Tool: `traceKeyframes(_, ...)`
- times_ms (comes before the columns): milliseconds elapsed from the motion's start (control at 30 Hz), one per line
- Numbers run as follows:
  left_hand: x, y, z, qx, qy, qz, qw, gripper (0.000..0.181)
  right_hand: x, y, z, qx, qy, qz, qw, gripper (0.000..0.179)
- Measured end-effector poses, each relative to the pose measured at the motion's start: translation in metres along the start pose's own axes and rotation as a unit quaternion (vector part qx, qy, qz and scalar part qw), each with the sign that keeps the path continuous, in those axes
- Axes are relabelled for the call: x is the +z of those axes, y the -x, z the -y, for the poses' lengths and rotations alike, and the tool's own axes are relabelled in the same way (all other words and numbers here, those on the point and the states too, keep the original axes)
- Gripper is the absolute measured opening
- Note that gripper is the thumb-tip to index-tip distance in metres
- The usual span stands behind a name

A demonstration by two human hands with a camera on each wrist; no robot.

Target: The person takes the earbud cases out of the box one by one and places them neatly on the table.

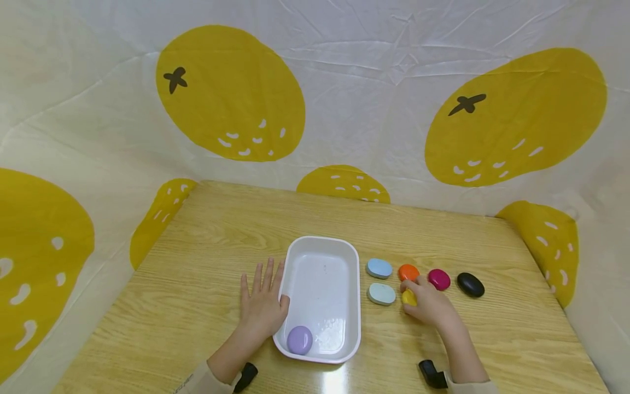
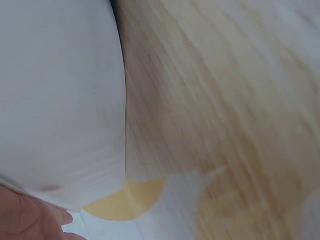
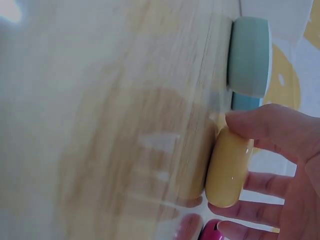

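My left hand [image 1: 261, 309] lies with straight, spread fingers against the left side of a white tray [image 1: 356, 295]. A round purple piece [image 1: 299, 340] sits in the tray's near left corner. Right of the tray, my right hand [image 1: 433, 303] pinches a smooth, glossy yellow rounded piece [image 3: 227, 170] between thumb and fingers; it stays at the table surface. Around that hand are an orange piece [image 1: 408, 272] behind it, a magenta piece [image 1: 439, 279], and a pale green oval piece [image 1: 381, 294] to the left. A light blue oval piece [image 1: 379, 268] lies behind the green one.
A black oval piece [image 1: 470, 284] lies at the right end of the group. The wooden table [image 1: 197, 262] ends at a hanging white cloth [image 1: 354, 109] with yellow fruit prints, at the back and both sides.
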State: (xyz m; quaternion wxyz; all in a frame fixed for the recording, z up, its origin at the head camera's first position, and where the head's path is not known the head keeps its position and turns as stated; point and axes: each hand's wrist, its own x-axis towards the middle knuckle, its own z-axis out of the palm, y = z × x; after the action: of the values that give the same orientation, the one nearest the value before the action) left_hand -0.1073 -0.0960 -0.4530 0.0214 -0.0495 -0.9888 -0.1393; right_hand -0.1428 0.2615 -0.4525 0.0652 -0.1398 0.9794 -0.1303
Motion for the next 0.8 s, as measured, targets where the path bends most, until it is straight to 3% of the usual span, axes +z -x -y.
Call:
traceKeyframes(400,0.001,0.0,0.0,-0.002,-0.003,0.001,1.0,0.064,-0.009,0.003,0.006,0.01,0.01,0.013,0.9998,0.034)
traceKeyframes(500,0.002,0.0,0.0,-0.003,-0.003,0.001,1.0,0.064,-0.018,0.004,0.012,0.006,0.019,-0.008,0.9998,0.035)
traceKeyframes(633,0.002,0.0,0.0,-0.002,-0.003,-0.001,1.0,0.063,-0.03,0.002,0.029,-0.05,0.013,-0.078,0.9956,0.034)
traceKeyframes(800,0.002,0.0,0.0,-0.001,-0.003,-0.003,1.0,0.064,-0.032,-0.005,0.059,-0.17,-0.013,-0.141,0.9752,0.035)
